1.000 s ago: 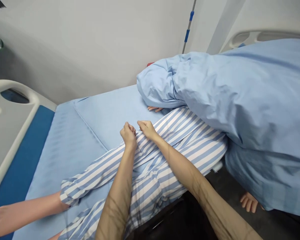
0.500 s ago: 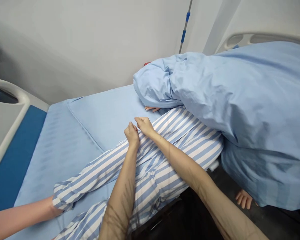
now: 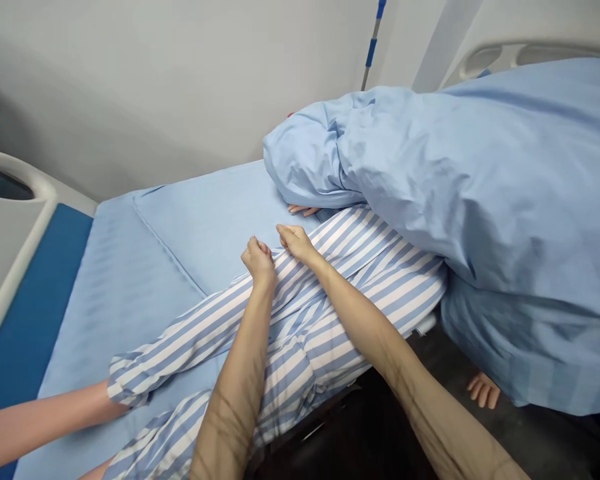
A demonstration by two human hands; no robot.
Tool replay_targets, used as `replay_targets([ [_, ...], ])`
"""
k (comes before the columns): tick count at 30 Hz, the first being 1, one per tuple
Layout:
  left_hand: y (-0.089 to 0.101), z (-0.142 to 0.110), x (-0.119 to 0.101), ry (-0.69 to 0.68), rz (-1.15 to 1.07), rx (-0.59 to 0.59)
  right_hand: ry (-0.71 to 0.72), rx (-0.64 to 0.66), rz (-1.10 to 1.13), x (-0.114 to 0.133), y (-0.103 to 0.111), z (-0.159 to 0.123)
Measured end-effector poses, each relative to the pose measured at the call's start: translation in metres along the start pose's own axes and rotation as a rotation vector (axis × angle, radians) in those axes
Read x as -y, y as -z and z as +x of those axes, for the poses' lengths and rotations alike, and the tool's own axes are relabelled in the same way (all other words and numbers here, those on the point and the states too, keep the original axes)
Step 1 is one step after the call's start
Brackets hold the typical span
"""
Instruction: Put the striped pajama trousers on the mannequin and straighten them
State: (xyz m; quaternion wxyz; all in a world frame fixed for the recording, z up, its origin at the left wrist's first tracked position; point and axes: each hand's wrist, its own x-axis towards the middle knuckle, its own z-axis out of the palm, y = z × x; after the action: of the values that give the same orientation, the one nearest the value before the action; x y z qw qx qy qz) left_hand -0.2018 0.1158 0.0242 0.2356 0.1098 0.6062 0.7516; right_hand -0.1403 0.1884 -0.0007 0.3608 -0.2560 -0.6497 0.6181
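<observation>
My left hand (image 3: 259, 260) and my right hand (image 3: 295, 241) are both closed, side by side, pinching the cloth of the blue-and-white striped trousers (image 3: 300, 313) on a figure lying on the bed. The pinched spot is on the upper thigh. A bare lower leg (image 3: 45, 417) sticks out of the trouser cuff at the lower left. A pale blue quilt (image 3: 455, 180) is bunched over the figure's upper body on the right. One of the figure's hands (image 3: 303, 211) peeks from under the quilt, just beyond my right hand.
The bed carries a light blue sheet (image 3: 180, 227) with a dark blue mattress edge (image 3: 30, 300) and a grey end board (image 3: 10, 220) at left. Another figure's hand (image 3: 483, 390) hangs below the quilt at right. A grey wall and a drip pole (image 3: 373, 43) stand behind.
My hands have stayed on the trouser cloth, shifting slightly apart and back. The view has tilted a little, so the quilt sits higher in the picture.
</observation>
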Motion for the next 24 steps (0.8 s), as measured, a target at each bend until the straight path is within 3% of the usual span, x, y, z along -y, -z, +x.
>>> replay_targets([
  [2,-0.008,-0.002,-0.017,0.03,-0.094,0.021,-0.017,-0.009,-0.002,0.002,-0.001,0.002],
  [5,-0.018,-0.001,-0.025,-0.071,-0.152,0.001,-0.045,-0.02,0.013,0.004,-0.001,0.003],
  [9,-0.016,0.005,0.007,-0.147,0.0,-0.116,-0.052,-0.023,0.022,0.0,-0.001,0.001],
  [13,-0.009,0.01,0.035,-0.176,0.158,-0.055,-0.041,-0.029,-0.024,0.004,0.0,0.003],
  [20,-0.009,0.011,0.034,-0.187,0.155,-0.035,0.088,-0.058,-0.217,0.042,0.015,0.018],
  [24,-0.011,0.01,0.034,-0.181,0.14,-0.028,0.095,-0.089,-0.284,0.028,0.028,0.011],
])
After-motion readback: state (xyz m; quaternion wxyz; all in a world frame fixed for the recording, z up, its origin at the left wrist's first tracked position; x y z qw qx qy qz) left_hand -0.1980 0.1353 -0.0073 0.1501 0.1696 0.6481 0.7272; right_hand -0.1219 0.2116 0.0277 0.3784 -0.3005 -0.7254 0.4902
